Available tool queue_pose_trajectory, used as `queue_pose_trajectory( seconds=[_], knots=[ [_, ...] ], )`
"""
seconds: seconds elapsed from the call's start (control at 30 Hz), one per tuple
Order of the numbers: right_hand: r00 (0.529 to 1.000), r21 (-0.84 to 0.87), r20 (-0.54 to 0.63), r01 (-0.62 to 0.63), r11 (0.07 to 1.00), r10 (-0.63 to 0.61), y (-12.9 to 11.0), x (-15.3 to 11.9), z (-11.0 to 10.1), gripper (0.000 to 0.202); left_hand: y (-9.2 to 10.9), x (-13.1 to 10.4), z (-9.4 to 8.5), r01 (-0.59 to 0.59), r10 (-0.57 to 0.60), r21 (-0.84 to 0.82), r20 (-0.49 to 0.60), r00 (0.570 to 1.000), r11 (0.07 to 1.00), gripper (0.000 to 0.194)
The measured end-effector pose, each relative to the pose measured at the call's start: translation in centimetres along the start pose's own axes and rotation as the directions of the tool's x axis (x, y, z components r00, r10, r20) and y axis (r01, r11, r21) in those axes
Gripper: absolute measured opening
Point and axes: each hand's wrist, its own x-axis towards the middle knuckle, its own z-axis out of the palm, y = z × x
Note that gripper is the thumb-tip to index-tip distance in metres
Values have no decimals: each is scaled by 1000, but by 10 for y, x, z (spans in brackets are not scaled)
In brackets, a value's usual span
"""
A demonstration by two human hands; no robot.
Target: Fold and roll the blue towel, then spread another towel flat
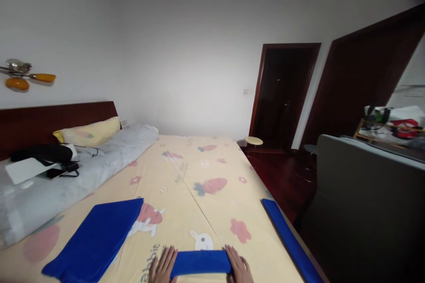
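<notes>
A blue cloth folded into a narrow strip (201, 262) lies crosswise on the bed near the bottom of the view. My left hand (164, 266) rests at its left end, fingers stretched forward and lying flat. At the right end my right hand (239, 266) lies the same way, fingers extended over the edge of the strip. Both palms are partly cut off by the lower border. Left of my hands, a larger blue cloth (96, 239) is spread out flat. A long blue folded strip (289, 239) runs along the bed's right edge.
The bed sheet (186, 212) has carrot and rabbit prints. A rolled grey quilt (109, 172) holds a black bag (43, 154), a white sheet and a phone, beside a yellow pillow (88, 132). A dark chair back (361, 203) and stool (253, 141) stand right.
</notes>
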Motion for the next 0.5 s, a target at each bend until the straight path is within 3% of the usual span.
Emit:
queue_pose_trajectory(
  seconds=[0.17,0.33,0.43,0.5],
  knots=[
    [986,125,143,-100,987,82,-31,14,-44,66,5,11,-5,30,-31,57,21,999,998,72],
    [980,286,134,-183,941,150,-48,36,-97,45,20,21,-32,35,-39,115,33,999,993,52],
    [978,368,126,-201,908,165,-49,62,-134,33,26,29,-38,84,-86,58,29,996,995,50],
    [988,444,89,-153,883,127,-57,80,-165,28,30,35,-35,164,-160,-117,43,986,979,53]
  ],
)
